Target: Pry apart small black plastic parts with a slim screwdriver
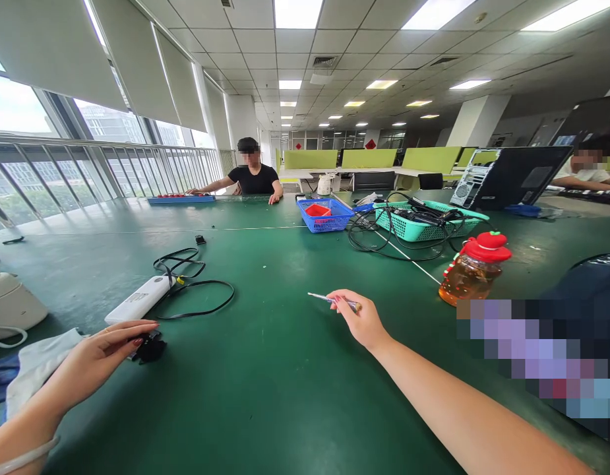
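Note:
My right hand point(361, 320) is closed around a small screwdriver point(320, 297), held above the green table, its thin metal shaft pointing left. At the lower left, my left hand point(99, 359) grips a small black object point(150, 348) between thumb and fingers, down at the tabletop. The fingers partly cover that object, so its kind cannot be made out. Just beyond the left hand lies a white power bank point(141, 300) with a black cable point(220, 290) looped beside it.
The green table point(265, 396) carries a blue basket point(327, 224) with red pieces, a teal basket point(418, 227) of black cables, and a red-lidded bottle point(473, 274). A pale cloth point(42, 363) and white container point(12, 307) lie left. A person point(255, 175) sits across.

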`<state>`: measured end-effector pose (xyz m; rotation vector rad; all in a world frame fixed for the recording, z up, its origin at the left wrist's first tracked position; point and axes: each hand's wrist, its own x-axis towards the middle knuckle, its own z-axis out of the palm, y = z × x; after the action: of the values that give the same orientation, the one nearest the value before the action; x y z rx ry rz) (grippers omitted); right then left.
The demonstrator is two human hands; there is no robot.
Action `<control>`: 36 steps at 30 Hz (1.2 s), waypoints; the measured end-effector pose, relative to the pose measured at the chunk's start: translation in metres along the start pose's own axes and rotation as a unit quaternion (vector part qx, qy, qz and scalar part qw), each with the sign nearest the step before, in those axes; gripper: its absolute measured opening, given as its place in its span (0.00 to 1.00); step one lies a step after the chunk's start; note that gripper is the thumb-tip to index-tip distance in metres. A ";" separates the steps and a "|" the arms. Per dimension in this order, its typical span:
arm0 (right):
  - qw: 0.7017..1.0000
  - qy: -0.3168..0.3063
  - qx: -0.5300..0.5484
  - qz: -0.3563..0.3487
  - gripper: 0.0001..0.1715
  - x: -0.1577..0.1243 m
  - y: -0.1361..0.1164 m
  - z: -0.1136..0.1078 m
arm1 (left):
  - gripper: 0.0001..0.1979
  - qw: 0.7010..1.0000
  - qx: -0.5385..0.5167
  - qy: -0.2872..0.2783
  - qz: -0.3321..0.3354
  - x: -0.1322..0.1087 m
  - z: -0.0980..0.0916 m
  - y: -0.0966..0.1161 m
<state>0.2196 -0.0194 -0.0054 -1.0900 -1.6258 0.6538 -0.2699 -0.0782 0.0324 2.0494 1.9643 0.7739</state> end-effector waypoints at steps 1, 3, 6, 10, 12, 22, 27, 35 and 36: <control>1.000 -0.001 0.000 0.001 0.18 0.000 0.000 0.000 | 0.28 1.000 0.002 -0.011 0.003 0.000 0.000 0.000; 1.000 -0.002 0.000 0.003 0.18 0.000 0.000 0.000 | 0.27 0.999 0.005 -0.037 0.004 0.000 0.000 0.001; 1.000 -0.005 -0.001 0.005 0.19 0.000 0.000 0.000 | 0.27 0.998 0.009 -0.061 0.001 0.000 0.000 0.004; 1.000 -0.008 0.001 0.004 0.18 0.000 0.001 0.001 | 0.28 0.998 0.007 -0.063 -0.005 -0.001 0.001 0.004; 1.000 -0.009 0.003 0.002 0.18 0.000 0.002 0.000 | 0.28 0.998 0.010 -0.061 -0.008 -0.001 0.001 0.005; 1.000 -0.014 0.004 0.001 0.18 0.000 0.001 0.000 | 0.28 0.998 0.002 -0.062 -0.025 -0.002 -0.001 0.007; 1.000 -0.019 0.006 0.002 0.18 0.000 0.001 0.000 | 0.26 0.998 0.005 -0.062 -0.023 -0.002 0.000 0.003; 1.000 -0.024 0.003 -0.001 0.18 -0.001 0.001 0.000 | 0.26 0.995 -0.012 -0.098 -0.013 -0.002 0.004 0.006; 1.000 -0.024 0.003 -0.002 0.18 -0.001 0.001 0.000 | 0.26 0.995 0.004 -0.098 -0.012 -0.002 0.003 0.006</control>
<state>0.2203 -0.0197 -0.0064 -1.0741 -1.6659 0.6864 -0.2633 -0.0801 0.0320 2.0171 1.8835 0.5381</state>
